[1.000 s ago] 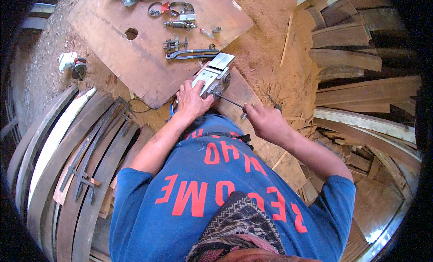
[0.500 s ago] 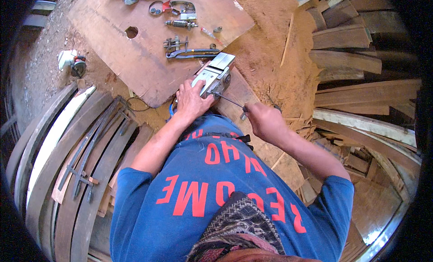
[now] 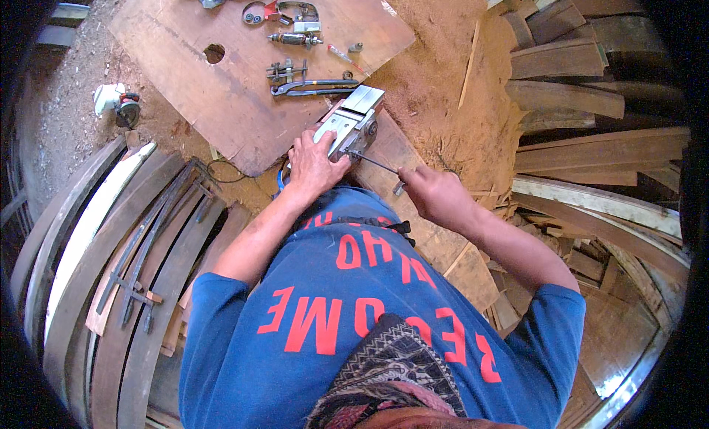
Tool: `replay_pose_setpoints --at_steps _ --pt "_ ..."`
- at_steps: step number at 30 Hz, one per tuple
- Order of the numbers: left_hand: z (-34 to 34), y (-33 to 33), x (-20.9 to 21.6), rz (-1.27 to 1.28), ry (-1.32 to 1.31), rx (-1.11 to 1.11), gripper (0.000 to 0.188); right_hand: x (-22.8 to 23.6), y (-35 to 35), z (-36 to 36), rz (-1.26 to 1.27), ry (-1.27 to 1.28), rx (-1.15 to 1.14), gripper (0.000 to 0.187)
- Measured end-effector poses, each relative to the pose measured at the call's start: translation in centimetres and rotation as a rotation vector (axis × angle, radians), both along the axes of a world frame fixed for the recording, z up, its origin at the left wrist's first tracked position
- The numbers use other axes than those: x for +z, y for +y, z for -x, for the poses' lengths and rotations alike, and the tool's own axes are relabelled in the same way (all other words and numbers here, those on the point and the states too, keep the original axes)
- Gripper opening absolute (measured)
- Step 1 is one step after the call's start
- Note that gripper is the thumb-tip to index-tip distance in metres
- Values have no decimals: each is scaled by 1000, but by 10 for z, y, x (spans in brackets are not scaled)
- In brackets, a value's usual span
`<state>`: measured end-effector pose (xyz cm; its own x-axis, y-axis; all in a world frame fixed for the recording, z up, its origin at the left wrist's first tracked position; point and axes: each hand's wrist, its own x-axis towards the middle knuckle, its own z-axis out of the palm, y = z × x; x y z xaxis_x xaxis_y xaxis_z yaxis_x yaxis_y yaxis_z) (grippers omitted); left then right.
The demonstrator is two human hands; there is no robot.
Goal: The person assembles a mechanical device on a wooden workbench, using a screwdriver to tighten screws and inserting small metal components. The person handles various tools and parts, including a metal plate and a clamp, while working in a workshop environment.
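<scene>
A silver-and-grey metal, box-shaped power tool (image 3: pixel 342 124) sits at the lower right edge of a flat brown wooden board (image 3: pixel 244 107), just in front of the person's body. The left hand (image 3: pixel 316 165) grips its near end, fingers over the flat plate, thumb at the side. The right hand (image 3: pixel 434 196) is curled around a thin, dark, straight metal rod (image 3: pixel 378 163), whose tip meets the tool's side near the left thumb.

The tool looks heavy and rigid, its polished plates probably slippery; the blockier body should give a firmer hold than the smooth faces. The rod seems light and stiff, best gripped at its outer end.

The left hand covers the tool's near end; the right hides the rod's handle. What supports the tool underneath, and exactly what the tip engages, cannot be made out.
</scene>
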<state>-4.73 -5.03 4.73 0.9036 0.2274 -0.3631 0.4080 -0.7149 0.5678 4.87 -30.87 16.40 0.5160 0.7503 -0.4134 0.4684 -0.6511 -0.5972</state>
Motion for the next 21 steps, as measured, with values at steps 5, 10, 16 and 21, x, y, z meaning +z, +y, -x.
replay_pose_setpoints --at_steps 5,10,16,21 --pt "-4 2 3 3 57 -27 64 2 16 -27 298 981 -818 19" --pt "-2 3 4 -2 56 -38 69 2 -4 -9 80 124 -115 41" --pt "-1 1 -1 -4 21 -31 70 12 4 -5 186 -25 86 35" --pt "-1 1 -1 -9 7 -46 68 10 20 -32 334 880 -727 29"
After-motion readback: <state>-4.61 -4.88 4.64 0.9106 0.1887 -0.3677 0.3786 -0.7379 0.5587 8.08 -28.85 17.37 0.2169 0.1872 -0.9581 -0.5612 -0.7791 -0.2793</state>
